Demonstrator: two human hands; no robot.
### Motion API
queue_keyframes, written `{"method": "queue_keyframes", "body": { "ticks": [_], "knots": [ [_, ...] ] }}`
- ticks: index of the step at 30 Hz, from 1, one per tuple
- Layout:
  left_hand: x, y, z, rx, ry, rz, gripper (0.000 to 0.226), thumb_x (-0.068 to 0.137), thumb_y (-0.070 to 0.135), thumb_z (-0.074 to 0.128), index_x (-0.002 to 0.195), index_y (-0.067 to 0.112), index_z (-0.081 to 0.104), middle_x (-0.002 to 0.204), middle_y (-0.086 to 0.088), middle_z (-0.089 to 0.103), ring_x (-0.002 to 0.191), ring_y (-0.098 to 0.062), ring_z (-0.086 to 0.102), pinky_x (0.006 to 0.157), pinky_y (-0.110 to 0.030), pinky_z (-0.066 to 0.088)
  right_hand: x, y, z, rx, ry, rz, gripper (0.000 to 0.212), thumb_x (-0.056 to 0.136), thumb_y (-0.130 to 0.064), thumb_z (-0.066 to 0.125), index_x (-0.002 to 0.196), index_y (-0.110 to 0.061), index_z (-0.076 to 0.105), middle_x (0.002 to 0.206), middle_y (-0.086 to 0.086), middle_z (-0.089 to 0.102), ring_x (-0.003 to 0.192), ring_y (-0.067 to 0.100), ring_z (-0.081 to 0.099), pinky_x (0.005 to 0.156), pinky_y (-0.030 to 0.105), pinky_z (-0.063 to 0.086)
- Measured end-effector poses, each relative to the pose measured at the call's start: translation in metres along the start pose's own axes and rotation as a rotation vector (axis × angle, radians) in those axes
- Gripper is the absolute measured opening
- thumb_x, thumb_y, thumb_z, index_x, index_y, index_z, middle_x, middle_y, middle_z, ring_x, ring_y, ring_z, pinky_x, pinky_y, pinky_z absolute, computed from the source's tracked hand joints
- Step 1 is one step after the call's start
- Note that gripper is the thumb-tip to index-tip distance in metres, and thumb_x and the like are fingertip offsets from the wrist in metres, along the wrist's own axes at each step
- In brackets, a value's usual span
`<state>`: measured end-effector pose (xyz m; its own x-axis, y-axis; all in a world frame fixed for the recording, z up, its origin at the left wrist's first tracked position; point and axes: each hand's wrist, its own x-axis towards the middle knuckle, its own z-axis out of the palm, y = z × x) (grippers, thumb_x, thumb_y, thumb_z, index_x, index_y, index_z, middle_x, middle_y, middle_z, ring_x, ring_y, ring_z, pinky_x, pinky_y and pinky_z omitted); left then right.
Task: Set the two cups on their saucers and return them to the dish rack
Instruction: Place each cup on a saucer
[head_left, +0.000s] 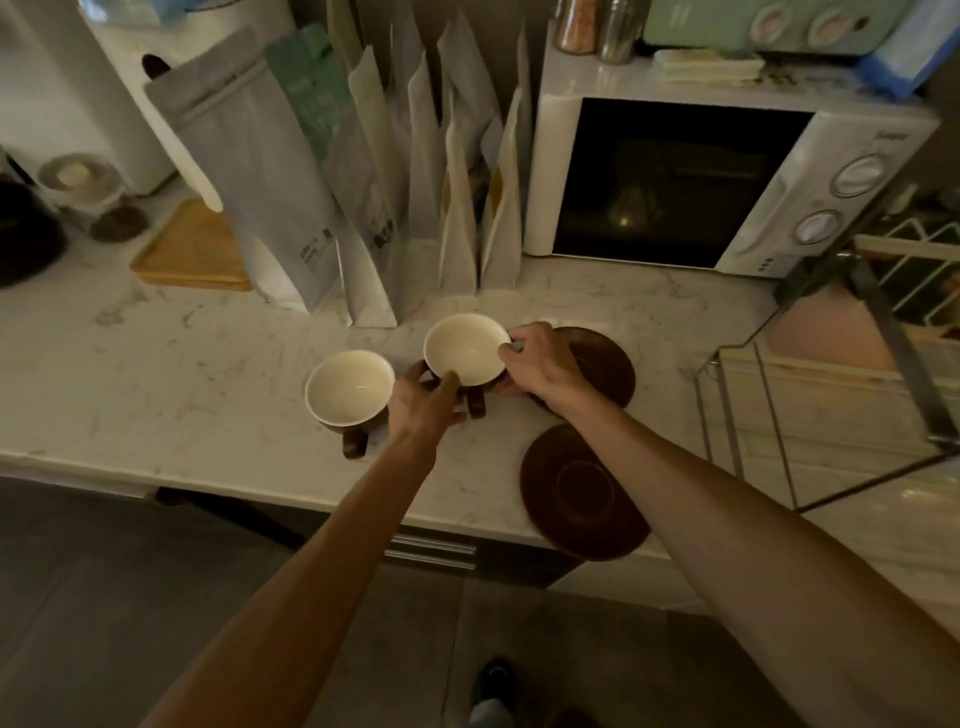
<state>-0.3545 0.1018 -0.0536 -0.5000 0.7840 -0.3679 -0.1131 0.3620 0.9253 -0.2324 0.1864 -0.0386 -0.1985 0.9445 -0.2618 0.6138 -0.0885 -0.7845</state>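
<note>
Near saucer (584, 493) sat at the counter's (182, 374) front edge, overhanging it slightly. Left cup (349, 396) stood on the counter just left of the left hand (423, 402), handle toward the front edge. Both hands grasped the second cup (466, 349): left hand on its near-left side, right hand (540, 361) on its right rim. Cup looked raised off the counter, beside the far saucer (605, 364), not on it. Rack (753, 415) stood at the counter's right end. Microwave (727, 182) and bags (363, 182) lined the back edge.

Bare forearms (322, 561), no sleeves
</note>
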Motion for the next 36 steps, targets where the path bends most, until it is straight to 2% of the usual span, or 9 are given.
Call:
{"method": "queue_keyframes", "body": {
  "ticks": [3,6,8,11,15,20,26,31,36],
  "knots": [
    [-0.002,0.008,0.014,0.025,-0.046,0.013,0.052,0.090,0.017,0.063,0.138,0.010,0.047,0.106,-0.012,0.067,0.088,-0.020,0.069,0.065,-0.031,0.060,-0.006,0.005,-0.020,0.008,0.031,0.027,0.023,0.095,-0.011,0.054,0.113,-0.004,0.066,0.095,0.016,0.074,0.065,0.024,0.075,0.067,0.041,0.064],
    [-0.007,0.018,0.033,0.034,-0.127,0.029,0.051,0.092,0.015,0.061,0.140,0.008,0.044,0.098,-0.009,0.064,0.078,-0.013,0.066,0.058,-0.024,0.058,-0.011,0.013,-0.042,-0.004,0.086,0.051,0.021,0.095,-0.013,0.054,0.110,-0.005,0.066,0.090,0.013,0.075,0.063,0.021,0.075,0.069,0.037,0.064],
    [-0.010,0.022,0.045,0.050,-0.171,0.036,0.051,0.093,0.015,0.059,0.141,0.007,0.043,0.099,-0.010,0.062,0.078,-0.013,0.064,0.057,-0.023,0.057,-0.013,0.019,-0.054,0.004,0.130,0.073,0.020,0.094,-0.012,0.055,0.107,-0.004,0.068,0.090,0.013,0.075,0.061,0.021,0.075,0.068,0.037,0.064],
    [-0.013,0.024,0.062,0.088,-0.216,0.050,0.051,0.093,0.015,0.060,0.140,0.006,0.044,0.099,-0.012,0.065,0.087,-0.021,0.065,0.064,-0.028,0.058,-0.016,0.030,-0.070,0.026,0.179,0.106,0.019,0.094,-0.011,0.055,0.104,-0.003,0.068,0.089,0.014,0.075,0.061,0.022,0.075,0.067,0.039,0.064],
    [-0.015,0.026,0.083,0.125,-0.252,0.045,0.049,0.091,0.014,0.062,0.137,0.005,0.048,0.106,-0.020,0.068,0.085,-0.022,0.066,0.073,-0.037,0.059,-0.017,0.044,-0.084,0.023,0.237,0.143,0.020,0.094,-0.012,0.054,0.104,-0.002,0.068,0.088,0.015,0.075,0.061,0.024,0.075,0.067,0.040,0.064],
    [-0.016,0.025,0.100,0.176,-0.295,0.047,0.039,0.092,0.013,0.061,0.129,0.003,0.055,0.081,-0.007,0.064,0.079,-0.023,0.066,0.067,-0.033,0.060,-0.016,0.058,-0.093,-0.025,0.271,0.187,0.021,0.093,-0.014,0.053,0.102,0.000,0.066,0.087,0.016,0.075,0.057,0.024,0.074,0.059,0.037,0.063],
    [-0.012,0.020,0.108,0.218,-0.326,0.042,0.039,0.091,0.013,0.062,0.129,0.005,0.057,0.094,-0.011,0.067,0.072,-0.016,0.066,0.061,-0.027,0.059,-0.009,0.071,-0.096,-0.055,0.267,0.195,0.026,0.091,-0.018,0.053,0.106,0.000,0.064,0.084,0.017,0.075,0.064,0.028,0.075,0.064,0.042,0.063],
    [-0.010,0.018,0.109,0.205,-0.329,-0.012,0.038,0.091,0.012,0.062,0.127,0.002,0.054,0.081,-0.005,0.063,0.069,-0.015,0.064,0.056,-0.023,0.058,-0.003,0.078,-0.090,-0.036,0.267,0.208,0.027,0.085,-0.022,0.056,0.099,-0.001,0.066,0.087,0.017,0.074,0.070,0.033,0.074,0.067,0.046,0.063],
    [-0.007,0.016,0.110,0.208,-0.340,-0.003,0.038,0.092,0.011,0.061,0.127,0.001,0.054,0.085,-0.007,0.063,0.073,-0.018,0.064,0.058,-0.024,0.057,-0.003,0.078,-0.090,-0.028,0.250,0.220,0.024,0.086,-0.018,0.055,0.099,-0.001,0.067,0.087,0.017,0.074,0.066,0.030,0.074,0.065,0.046,0.063]
  ]
}}
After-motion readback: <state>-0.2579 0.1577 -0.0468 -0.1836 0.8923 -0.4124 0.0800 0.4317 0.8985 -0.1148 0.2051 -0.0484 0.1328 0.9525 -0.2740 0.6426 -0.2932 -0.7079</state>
